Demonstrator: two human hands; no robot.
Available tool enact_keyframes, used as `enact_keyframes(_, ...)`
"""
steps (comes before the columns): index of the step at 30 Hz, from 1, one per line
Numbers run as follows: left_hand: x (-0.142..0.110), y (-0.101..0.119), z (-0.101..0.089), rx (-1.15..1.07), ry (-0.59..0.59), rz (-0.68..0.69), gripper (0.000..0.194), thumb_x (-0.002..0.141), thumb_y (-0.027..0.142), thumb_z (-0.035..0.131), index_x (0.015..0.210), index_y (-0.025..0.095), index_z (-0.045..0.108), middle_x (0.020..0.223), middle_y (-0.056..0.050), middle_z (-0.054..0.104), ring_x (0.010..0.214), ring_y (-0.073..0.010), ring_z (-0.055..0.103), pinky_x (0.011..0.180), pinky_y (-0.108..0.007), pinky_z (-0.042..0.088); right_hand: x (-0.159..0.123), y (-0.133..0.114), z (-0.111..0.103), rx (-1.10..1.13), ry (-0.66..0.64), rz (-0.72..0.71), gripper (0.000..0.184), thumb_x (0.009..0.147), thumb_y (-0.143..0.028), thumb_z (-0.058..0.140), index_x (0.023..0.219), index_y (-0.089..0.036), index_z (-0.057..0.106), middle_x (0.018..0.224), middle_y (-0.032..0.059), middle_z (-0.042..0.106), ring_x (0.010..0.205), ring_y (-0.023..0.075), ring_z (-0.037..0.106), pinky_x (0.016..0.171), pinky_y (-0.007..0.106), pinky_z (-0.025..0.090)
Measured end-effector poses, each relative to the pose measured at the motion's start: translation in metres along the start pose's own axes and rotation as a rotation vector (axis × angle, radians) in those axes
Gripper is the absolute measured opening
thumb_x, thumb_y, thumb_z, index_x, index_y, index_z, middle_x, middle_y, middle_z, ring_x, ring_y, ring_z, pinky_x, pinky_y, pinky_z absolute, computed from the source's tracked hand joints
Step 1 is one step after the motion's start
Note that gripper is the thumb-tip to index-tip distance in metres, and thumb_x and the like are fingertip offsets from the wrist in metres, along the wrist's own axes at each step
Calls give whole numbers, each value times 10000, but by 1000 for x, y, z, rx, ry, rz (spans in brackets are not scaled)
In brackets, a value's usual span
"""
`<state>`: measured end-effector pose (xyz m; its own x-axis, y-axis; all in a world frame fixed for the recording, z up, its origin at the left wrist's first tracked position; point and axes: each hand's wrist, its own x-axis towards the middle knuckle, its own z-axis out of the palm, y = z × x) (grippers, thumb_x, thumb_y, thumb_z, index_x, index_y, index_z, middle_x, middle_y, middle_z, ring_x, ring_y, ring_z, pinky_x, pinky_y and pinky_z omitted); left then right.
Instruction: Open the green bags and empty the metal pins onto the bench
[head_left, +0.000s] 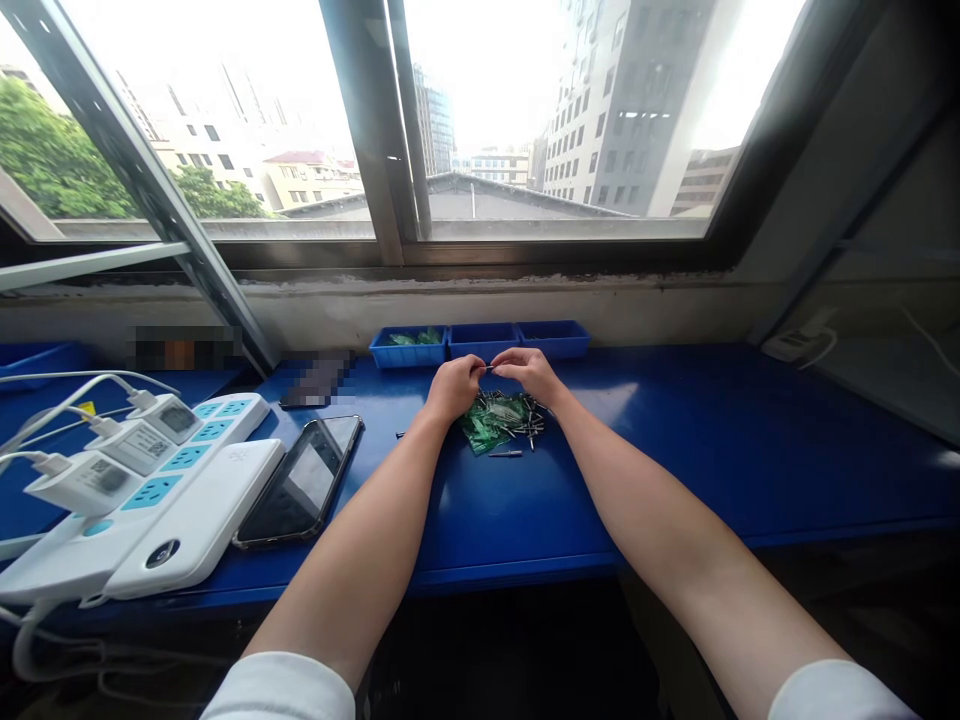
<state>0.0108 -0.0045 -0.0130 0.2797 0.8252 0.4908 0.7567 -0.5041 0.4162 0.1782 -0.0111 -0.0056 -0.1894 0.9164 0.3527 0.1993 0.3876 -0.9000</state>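
Note:
My left hand (454, 386) and my right hand (534, 374) meet above the blue table, fingertips pinched. Between them shows a small, thin metal pin (489, 368), gripped from both sides; its exact kind is too small to make out. Just below lies a pile of similar slim metal pieces (531, 424), partly on a crumpled green plastic bag (484, 432). One loose metal piece (505, 454) rests in front of the pile. Another dark little piece (400, 435) is left of my left wrist.
Behind my hands, three joined blue bins (480, 338) stand by the wall; the left one holds green bags. On the left are a phone (304, 480), a white power bank (199, 520), a power strip (180, 458) with plugged chargers, and a metal shelf post (161, 170).

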Motion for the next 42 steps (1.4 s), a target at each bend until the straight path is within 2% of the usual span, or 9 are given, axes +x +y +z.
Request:
enact_keyframes(3,0,1,0,2,37,-33,324,866,303,451,1147,199,577,942,-54,686,898,-203,620,809,-287,462,0,0,-1,-78,50,-25,240,671,-328,608,832,-162,669,800,33,689,761,172,616,694,273,474)
enact_keyframes(6,0,-2,0,9,93,-77,414,856,276,462,1255,168,484,958,-67,677,907,-212,617,819,-304,459,0,0,-1,-304,164,-78,245,683,-327,593,862,-179,672,838,28,686,775,170,589,718,284,458)
enact_keyframes(11,1,-8,0,54,99,-173,403,843,250,455,1235,160,487,994,-80,665,936,-225,609,819,-312,456,4,2,1,-685,242,-114,331,689,-333,596,998,-228,652,1013,24,670,1000,246,502,867,393,382)
enact_keyframes(16,3,-9,1,87,42,-199,367,821,232,464,1177,163,526,1028,-86,657,979,-230,595,855,-318,439,12,0,2,-900,253,-42,494,692,-359,600,1158,-199,572,1187,82,579,1073,308,418,860,444,354)
enact_keyframes(19,3,-8,1,99,15,-209,360,815,240,470,1162,166,531,1055,-88,652,1004,-239,586,862,-328,433,19,-4,2,-959,213,-18,540,693,-364,600,1196,-180,534,1201,108,545,1089,316,397,870,449,351)
enact_keyframes(26,3,-7,4,49,-14,-256,487,838,357,467,1268,133,420,1068,-116,649,1028,-256,583,844,-340,432,39,-9,4,-1047,151,0,522,730,-400,569,1190,-159,510,1182,134,523,1107,325,380,906,471,335)
enact_keyframes(33,4,-8,4,122,-96,-243,449,828,388,467,1211,155,486,1143,-128,617,1048,-261,569,839,-332,427,44,0,9,-1126,73,59,527,742,-407,553,1188,-132,494,1222,164,483,1128,351,361,919,497,322)
enact_keyframes(37,3,-10,4,142,-129,-207,433,817,400,477,1173,158,526,1168,-132,604,1043,-264,567,824,-325,434,41,8,12,-1136,-2,87,630,728,-423,570,1279,-148,435,1322,166,417,1170,379,325,927,525,304)
enact_keyframes(42,4,-13,6,158,-123,-191,417,813,393,485,1156,165,549,1164,-126,606,1034,-255,569,826,-316,437,32,12,7,-1054,85,66,706,741,-409,561,1374,-195,331,1440,128,290,1214,380,288,949,516,300)
